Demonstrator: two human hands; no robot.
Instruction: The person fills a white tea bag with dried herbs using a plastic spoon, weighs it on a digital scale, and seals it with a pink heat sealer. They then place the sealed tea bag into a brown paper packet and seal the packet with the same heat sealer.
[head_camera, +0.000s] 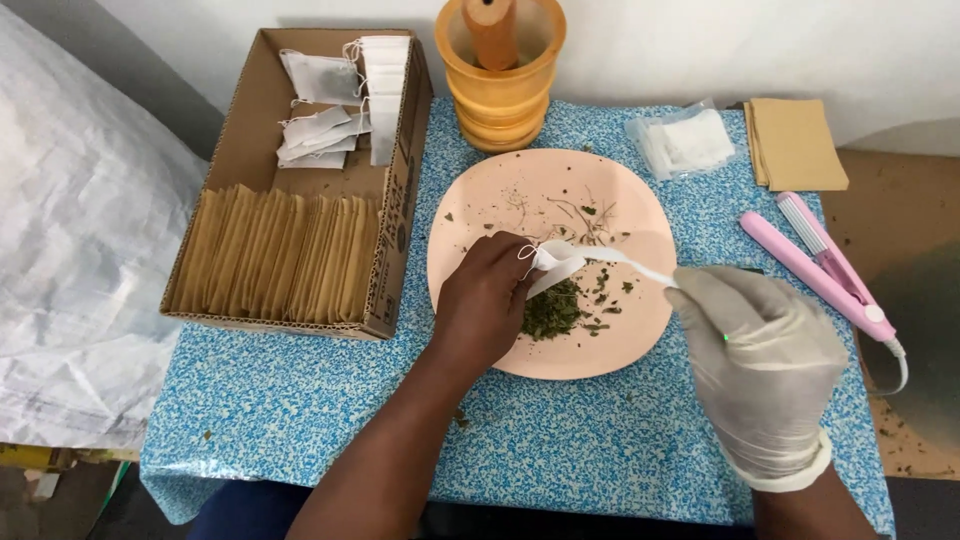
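Teabag (553, 262), small, white, w/ a string loop at its top, is sitting over the peach plate (470, 210), just above the pile of dried green herb (552, 312). Going left to right: a white woven sack (70, 230) is lying at the far left; next to it a cardboard box (395, 215) is holding a row of tan envelopes (275, 258) and, at the back, filled white bags w/ strings (325, 110). The left hand (482, 305), bare, is pinching the bag's mouth, thumb & fingertips pressed on its edge. Behind the plate an orange mortar & pestle (497, 75) is standing. The right hand (755, 350), gloved, is closing round the handle of a white plastic spoon (640, 268), its bowl going into the bag; whether it's carrying herb can't be told. Further right: a clear packet of empty bags (685, 142), a tan envelope stack (795, 143), a pink mini heat sealer (825, 265).

Judgement: the fill is going best if the mouth is being kept wide & tilted up, spoon tipping slowly, bag staying over the plate so spills are landing there, not on the blue speckled cloth (300, 410).
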